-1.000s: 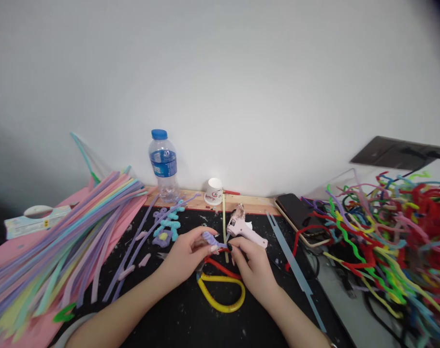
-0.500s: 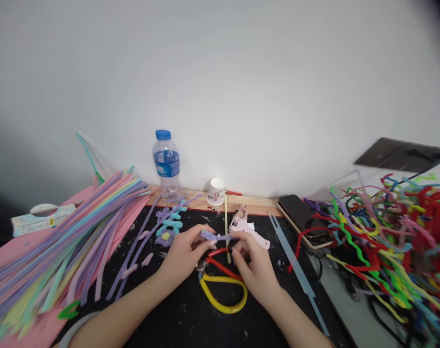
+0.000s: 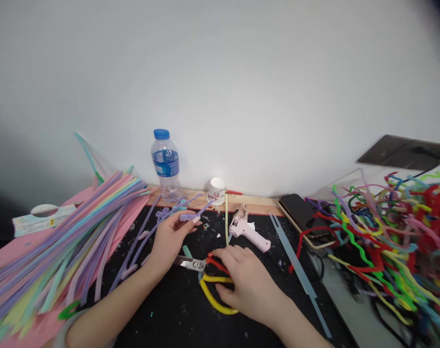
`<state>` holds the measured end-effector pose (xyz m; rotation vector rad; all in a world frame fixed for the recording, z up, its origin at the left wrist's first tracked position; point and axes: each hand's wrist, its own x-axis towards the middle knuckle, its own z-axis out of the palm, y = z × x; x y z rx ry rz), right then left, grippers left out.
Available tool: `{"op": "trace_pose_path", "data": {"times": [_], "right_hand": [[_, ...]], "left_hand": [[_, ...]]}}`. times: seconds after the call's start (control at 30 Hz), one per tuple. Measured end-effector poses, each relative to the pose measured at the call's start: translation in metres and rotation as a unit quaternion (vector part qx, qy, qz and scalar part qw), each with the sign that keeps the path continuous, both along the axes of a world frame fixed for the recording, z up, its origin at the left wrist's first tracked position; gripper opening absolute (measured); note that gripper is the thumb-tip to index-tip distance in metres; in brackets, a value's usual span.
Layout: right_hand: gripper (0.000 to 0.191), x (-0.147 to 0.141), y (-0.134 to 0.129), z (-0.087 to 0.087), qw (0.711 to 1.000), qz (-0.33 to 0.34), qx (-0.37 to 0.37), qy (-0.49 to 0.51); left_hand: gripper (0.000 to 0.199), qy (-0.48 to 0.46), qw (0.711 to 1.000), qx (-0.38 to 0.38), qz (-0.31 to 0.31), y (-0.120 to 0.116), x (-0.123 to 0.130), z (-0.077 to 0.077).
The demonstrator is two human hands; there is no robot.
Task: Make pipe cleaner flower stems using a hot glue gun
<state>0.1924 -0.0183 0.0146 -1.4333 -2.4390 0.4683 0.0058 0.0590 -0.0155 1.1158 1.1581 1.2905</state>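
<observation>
My left hand pinches a purple pipe cleaner, coiled at one end, its straight tail pointing up to the right. My right hand is closed over the handles of a pair of scissors lying on the black mat. One handle is yellow, the other red, and the blades point left, their tips hidden near my left wrist. Just beyond my right hand lies a pale pink glue gun. A thin yellow-green stick stands out above my right fingers.
Pastel pipe cleaners are heaped at left on a pink sheet. A water bottle and a paper cup stand by the wall. At right are a phone, translucent strips and a tangle of bright pipe cleaners.
My left hand has moved up and left with the purple pipe cleaner. My right hand has let go of its tail and come down onto the scissors' handles.
</observation>
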Motion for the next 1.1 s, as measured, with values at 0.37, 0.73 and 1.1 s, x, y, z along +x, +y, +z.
{"op": "trace_pose_path", "data": {"times": [0.37, 0.73, 1.1], "right_hand": [[0.017, -0.001, -0.002, -0.010, 0.995, -0.026, 0.010, -0.094], [0.011, 0.003, 0.000, 0.002, 0.991, -0.045, 0.022, -0.122], [0.016, 0.015, 0.008, -0.003, 0.993, -0.104, -0.011, 0.050]], "left_hand": [[0.026, -0.077, 0.996, -0.029, 0.028, 0.007, -0.003, -0.005], [0.026, -0.178, 0.982, -0.028, 0.061, 0.015, -0.011, 0.002], [0.025, -0.185, 0.980, -0.009, 0.072, 0.018, -0.013, 0.001]]}}
